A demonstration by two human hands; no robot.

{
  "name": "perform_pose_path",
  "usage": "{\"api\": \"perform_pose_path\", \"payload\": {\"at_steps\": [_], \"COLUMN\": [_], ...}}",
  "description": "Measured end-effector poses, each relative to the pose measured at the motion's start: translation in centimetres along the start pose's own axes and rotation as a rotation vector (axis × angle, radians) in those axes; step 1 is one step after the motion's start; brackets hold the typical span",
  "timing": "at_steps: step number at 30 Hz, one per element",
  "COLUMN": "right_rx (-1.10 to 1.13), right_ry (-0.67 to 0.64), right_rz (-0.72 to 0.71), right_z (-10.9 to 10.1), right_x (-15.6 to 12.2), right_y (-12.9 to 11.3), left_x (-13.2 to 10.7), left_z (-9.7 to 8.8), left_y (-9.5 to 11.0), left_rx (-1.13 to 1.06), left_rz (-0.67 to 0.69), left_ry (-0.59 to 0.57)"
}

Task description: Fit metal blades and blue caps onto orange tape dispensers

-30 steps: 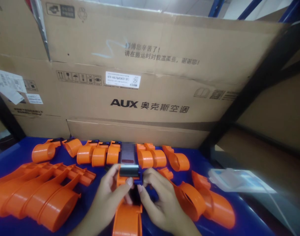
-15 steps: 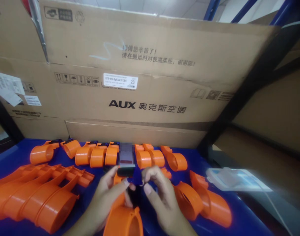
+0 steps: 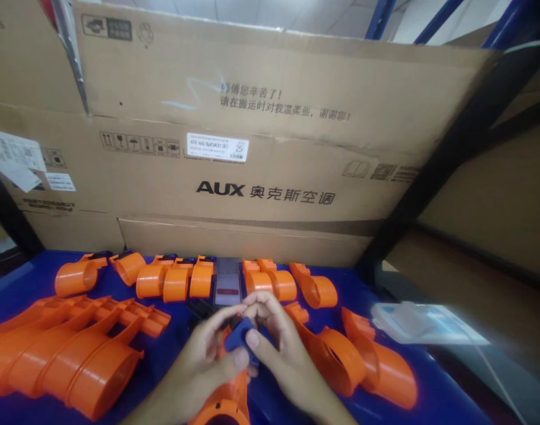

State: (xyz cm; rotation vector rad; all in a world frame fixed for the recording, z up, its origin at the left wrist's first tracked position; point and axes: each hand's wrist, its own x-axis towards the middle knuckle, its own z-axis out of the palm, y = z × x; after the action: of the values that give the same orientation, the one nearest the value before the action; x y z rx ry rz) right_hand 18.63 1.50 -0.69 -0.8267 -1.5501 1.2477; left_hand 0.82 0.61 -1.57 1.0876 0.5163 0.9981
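My left hand [image 3: 203, 354] and my right hand [image 3: 281, 351] meet over the blue table [image 3: 296, 407], low in the middle of the view. Both are closed on an orange tape dispenser body [image 3: 225, 401] whose front end points up between them. A small blue part [image 3: 240, 336] sits at its top, pinched between my left thumb and the fingers of my right hand. The dispenser's lower end runs out of the picture.
Nested orange dispenser bodies [image 3: 61, 348] lie at the left, and more [image 3: 363, 366] at the right. A row of orange pieces [image 3: 176, 280] and a phone [image 3: 228, 289] lie at the back. Large cardboard boxes [image 3: 261, 147] stand behind. A clear plastic bag [image 3: 425, 324] lies right.
The dispenser has been tipped up and drawn towards me. The dark piece seen at its top earlier is no longer visible; the blue part now shows between my closed fingers.
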Motion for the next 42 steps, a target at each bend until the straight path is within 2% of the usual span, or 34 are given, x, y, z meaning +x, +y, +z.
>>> {"api": "perform_pose_path", "payload": {"at_steps": [11,15,20,25,29,34,39,42], "right_rx": [0.092,0.012,-0.215,-0.431,-0.652,-0.847,-0.963,-1.049], "right_ry": [-0.019,0.001,0.137,0.203,0.146,0.077,-0.033,-0.090], "right_rz": [0.014,0.006,-0.039,-0.042,0.000,-0.037,0.020,0.069], "right_z": [1.3,1.1,-0.7,-2.3,-2.4,-2.5,-2.9,-2.8], "right_x": [-0.4,-0.3,0.4,0.7,0.5,0.1,-0.5,-0.7], "right_y": [0.2,-0.1,-1.0,-1.2,-1.2,-1.3,-1.1,-0.9], "left_x": [-0.2,-0.1,0.2,0.3,0.2,0.0,-0.1,-0.1], "left_z": [-0.1,-0.1,-1.2,-2.0,-1.3,-0.2,-0.3,-0.4], "left_y": [0.6,0.7,-0.1,0.0,0.8,1.0,0.5,0.5], "left_rx": [0.161,0.176,-0.072,-0.358,-0.446,-0.438,-0.407,-0.400], "left_rz": [0.045,0.071,-0.071,-0.115,-0.087,-0.008,-0.054,-0.023], "left_ry": [0.097,0.137,0.176,0.291,0.266,0.240,0.119,0.115]}}
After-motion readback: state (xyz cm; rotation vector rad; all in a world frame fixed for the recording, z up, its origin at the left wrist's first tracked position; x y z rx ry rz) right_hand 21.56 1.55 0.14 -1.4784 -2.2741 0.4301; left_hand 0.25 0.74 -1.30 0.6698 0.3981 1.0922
